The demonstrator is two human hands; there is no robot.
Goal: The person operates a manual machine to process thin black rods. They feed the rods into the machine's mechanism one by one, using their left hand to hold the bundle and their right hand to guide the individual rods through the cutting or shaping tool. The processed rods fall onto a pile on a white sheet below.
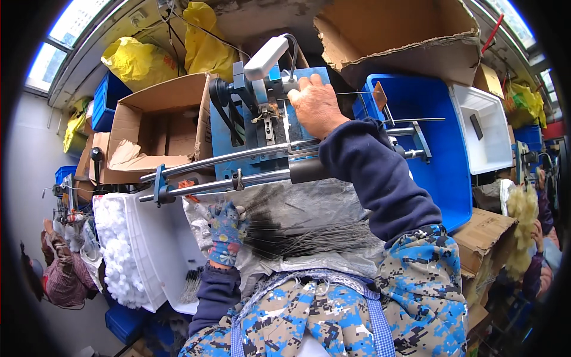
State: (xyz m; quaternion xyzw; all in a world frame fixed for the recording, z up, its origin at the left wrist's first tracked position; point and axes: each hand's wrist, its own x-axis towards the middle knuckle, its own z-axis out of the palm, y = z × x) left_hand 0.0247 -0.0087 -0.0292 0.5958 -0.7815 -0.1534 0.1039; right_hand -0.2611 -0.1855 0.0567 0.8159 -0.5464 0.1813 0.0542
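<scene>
My bare right hand [318,106] reaches over a blue bench machine [223,157], fingers bent down beside its metal head. A thin wire [357,93] shows just right of that hand; what the fingertips grip is hidden. My left hand [225,232], in a blue flowered glove, is low on the left with its fingers curled. It touches the left end of a pile of thin wire brushes [285,238] with dark bristles, lying on a silvery sheet [333,199] over my lap. Whatever lies inside the glove's grasp cannot be made out.
Two steel rails [226,181] cross in front of the machine. To the right stands a blue bin [437,172]; a cardboard box [160,128] is at the left. A white tub [172,250] holds more brushes, beside white tufts [119,250]. Co-workers sit at both sides.
</scene>
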